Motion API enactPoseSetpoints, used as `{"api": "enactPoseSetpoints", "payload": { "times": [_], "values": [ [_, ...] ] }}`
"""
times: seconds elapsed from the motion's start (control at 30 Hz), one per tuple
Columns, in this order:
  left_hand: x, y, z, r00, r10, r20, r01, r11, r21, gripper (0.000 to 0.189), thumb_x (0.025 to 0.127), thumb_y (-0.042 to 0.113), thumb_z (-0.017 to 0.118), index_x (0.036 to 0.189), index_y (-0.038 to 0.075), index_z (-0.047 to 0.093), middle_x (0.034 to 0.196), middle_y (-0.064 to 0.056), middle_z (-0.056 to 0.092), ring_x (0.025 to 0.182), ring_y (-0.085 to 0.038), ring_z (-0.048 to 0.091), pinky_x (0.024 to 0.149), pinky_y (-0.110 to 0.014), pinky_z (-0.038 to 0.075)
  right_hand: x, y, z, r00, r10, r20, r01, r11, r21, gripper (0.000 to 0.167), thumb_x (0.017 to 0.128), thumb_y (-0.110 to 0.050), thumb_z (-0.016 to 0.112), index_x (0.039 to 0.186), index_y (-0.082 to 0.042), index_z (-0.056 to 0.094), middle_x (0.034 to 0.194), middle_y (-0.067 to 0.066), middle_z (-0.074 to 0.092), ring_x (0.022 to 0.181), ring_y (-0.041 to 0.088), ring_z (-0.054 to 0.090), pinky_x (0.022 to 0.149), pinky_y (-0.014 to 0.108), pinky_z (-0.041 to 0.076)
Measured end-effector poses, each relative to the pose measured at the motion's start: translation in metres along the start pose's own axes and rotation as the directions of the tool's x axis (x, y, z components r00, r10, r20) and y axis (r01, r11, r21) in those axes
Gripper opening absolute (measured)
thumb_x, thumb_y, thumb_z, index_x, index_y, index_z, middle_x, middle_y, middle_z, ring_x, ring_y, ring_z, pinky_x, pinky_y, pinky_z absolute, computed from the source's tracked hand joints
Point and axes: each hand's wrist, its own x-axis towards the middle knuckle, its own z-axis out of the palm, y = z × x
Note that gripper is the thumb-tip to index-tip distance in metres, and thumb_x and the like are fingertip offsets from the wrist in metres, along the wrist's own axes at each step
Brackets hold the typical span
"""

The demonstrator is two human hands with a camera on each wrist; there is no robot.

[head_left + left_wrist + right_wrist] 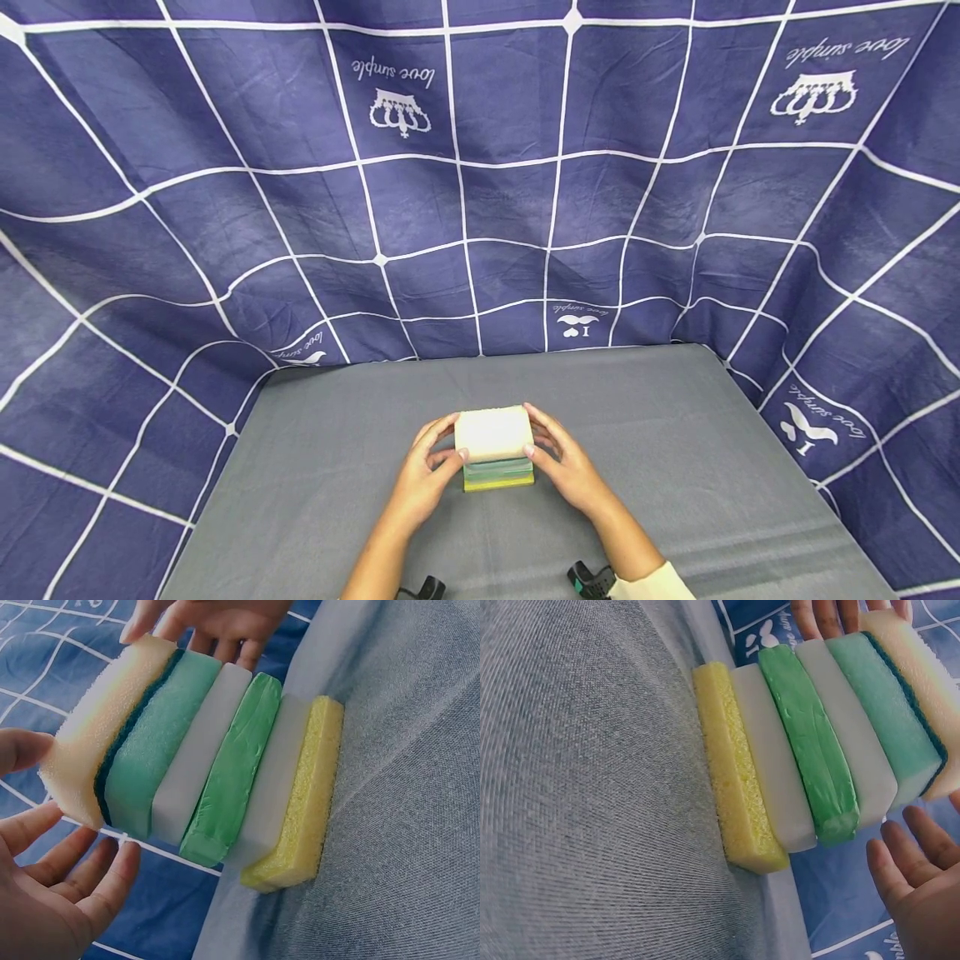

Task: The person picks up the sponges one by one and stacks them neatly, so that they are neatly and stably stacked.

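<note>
A stack of several flat blocks stands on the grey cloth. At its bottom lies a yellow sponge (304, 810). Above it come a white block (772, 765), a bright green block (236, 772), another white block (847, 727) and a teal sponge (161, 742). On top is a cream sponge (493, 433), with a thin dark layer under it. My left hand (423, 475) holds the cream sponge's left end between thumb and index finger. At the right end, my right hand (566, 462) does likewise. The other fingers spread beside the stack, apart from the lower blocks.
The grey cloth (337, 433) covers the table under the stack. A blue curtain (510, 200) with white lines hangs behind and at both sides. Dark wrist devices (588, 577) show near the bottom edge.
</note>
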Motion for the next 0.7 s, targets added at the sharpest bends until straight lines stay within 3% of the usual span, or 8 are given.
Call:
{"api": "enactPoseSetpoints", "payload": {
  "times": [0.17,0.5,0.7],
  "values": [
    [0.0008,0.0004,0.0009,0.999,-0.04,-0.01,0.04,0.999,0.005,0.054,0.092,0.009,0.073,0.142,0.019,0.057,0.146,-0.005,0.051,0.138,-0.026,0.05,0.1,-0.032,0.055,0.0002,-0.0001,0.0001,1.0,0.017,-0.007,-0.017,1.0,-0.002,0.058,0.101,-0.009,0.059,0.155,-0.017,0.04,0.15,0.014,0.051,0.132,0.005,0.051,0.11,0.03,0.047],
    [0.0004,0.0012,0.0009,0.999,-0.047,-0.022,0.048,0.999,0.014,0.054,0.092,0.009,0.072,0.143,0.018,0.057,0.146,-0.008,0.051,0.138,-0.032,0.05,0.099,-0.031,0.055,0.0013,-0.0009,0.0016,1.0,-0.006,-0.01,0.006,1.0,0.018,0.057,0.1,-0.007,0.06,0.154,-0.013,0.041,0.147,0.017,0.053,0.13,0.005,0.052,0.108,0.027,0.048],
    [-0.0001,0.0025,0.0015,0.999,-0.042,-0.033,0.042,0.999,0.002,0.054,0.091,0.008,0.072,0.143,0.016,0.056,0.147,-0.009,0.05,0.138,-0.033,0.049,0.099,-0.032,0.056,0.0035,-0.0019,0.0003,1.0,-0.011,-0.01,0.011,1.0,0.017,0.058,0.1,-0.006,0.059,0.155,-0.01,0.04,0.149,0.019,0.05,0.132,0.004,0.051,0.11,0.036,0.048]
  ]
}}
